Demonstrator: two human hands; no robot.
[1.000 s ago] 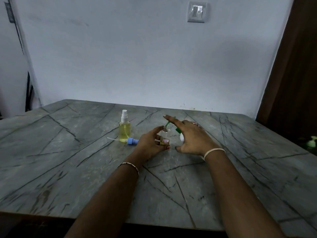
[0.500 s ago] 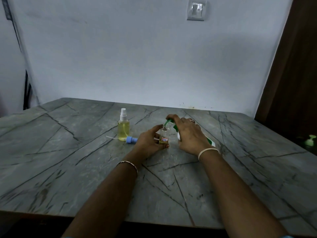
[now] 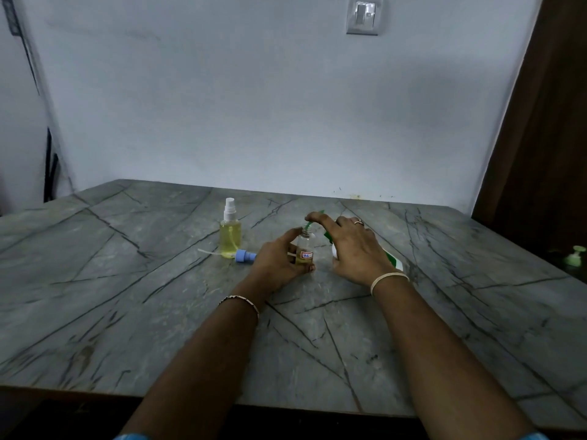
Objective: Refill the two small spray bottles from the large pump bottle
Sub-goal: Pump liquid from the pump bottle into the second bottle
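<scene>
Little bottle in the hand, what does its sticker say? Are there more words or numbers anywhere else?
"7C", though the first mark may be a T: on the red-edged sticker of the small bottle that the left hand grips.
Print on the large pump bottle, held by the right hand: too small or hidden to read.
No label shows on the taller spray bottle.
Nothing readable on the wall switch.

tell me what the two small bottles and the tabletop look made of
Capped spray bottle: clear glossy plastic, probably; yellow liquid shows through. Open small bottle in the left hand: likewise clear, plastic or glass, cannot tell. Table: grey stone-look surface, dark veins, matte; marble or laminate.
</scene>
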